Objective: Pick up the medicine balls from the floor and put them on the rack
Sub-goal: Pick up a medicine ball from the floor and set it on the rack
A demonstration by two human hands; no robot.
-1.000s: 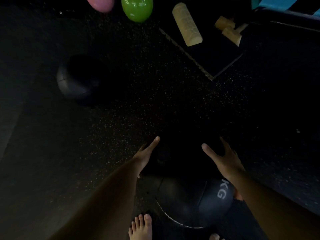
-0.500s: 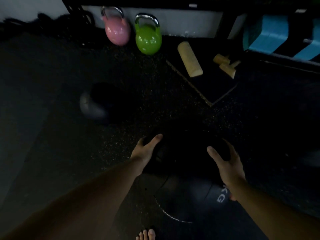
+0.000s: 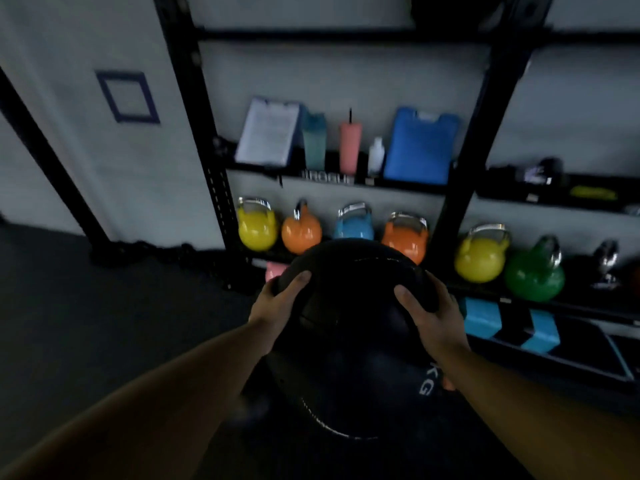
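A black medicine ball (image 3: 353,271) is up at chest height, in front of the black steel rack (image 3: 462,202). My left hand (image 3: 280,303) grips its left side and my right hand (image 3: 433,317) grips its right side, thumbs on top. A second dark medicine ball (image 3: 374,386) with "KG" lettering sits right under it between my forearms, close to my body. What holds this lower ball up is hidden.
Several coloured kettlebells line the rack's low shelf, from a yellow kettlebell (image 3: 258,230) to a green kettlebell (image 3: 533,275). The shelf above holds a clipboard (image 3: 268,133), cups and a blue case (image 3: 420,147). Blue foam blocks (image 3: 481,317) lie under the rack. A chain (image 3: 156,251) lies on the dark floor at left.
Both hands closed on the black ball and lifted it off the floor. The view swung up from the floor to the rack.
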